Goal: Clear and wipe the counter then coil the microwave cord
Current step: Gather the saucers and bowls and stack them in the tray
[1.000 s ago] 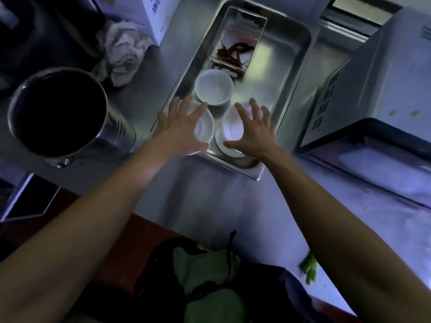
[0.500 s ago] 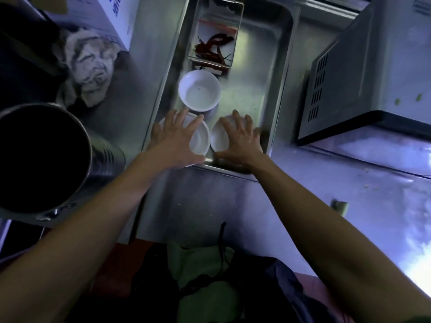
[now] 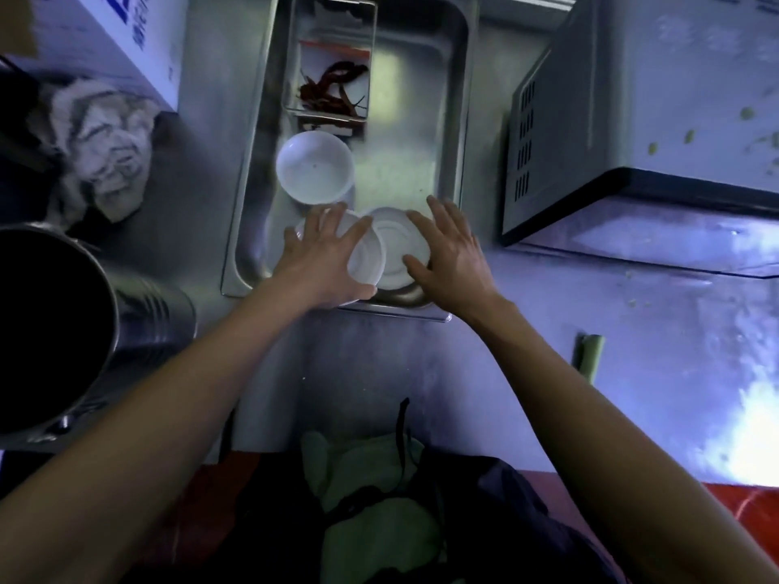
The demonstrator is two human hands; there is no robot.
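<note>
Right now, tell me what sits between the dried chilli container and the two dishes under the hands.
In the head view, one upright white bowl sits in the steel tray between the chilli container and those dishes.

A stainless steel counter (image 3: 548, 373) carries everything, and the large steel tray (image 3: 457, 132) set on it serves as the landmark. To the right of the tray, just beside it, a grey microwave (image 3: 657, 120) stands on the counter. To the left of the tray lies a crumpled pale rag (image 3: 105, 149), with a white box printed in blue (image 3: 126, 40) behind the rag. Nearer than the rag, left of the tray's near corner, stands a tall steel pot (image 3: 139, 314) with a dark inside. Right of the tray's near end, in front of the microwave, a small green scrap (image 3: 590, 358) lies on bare, smeared metal.
</note>
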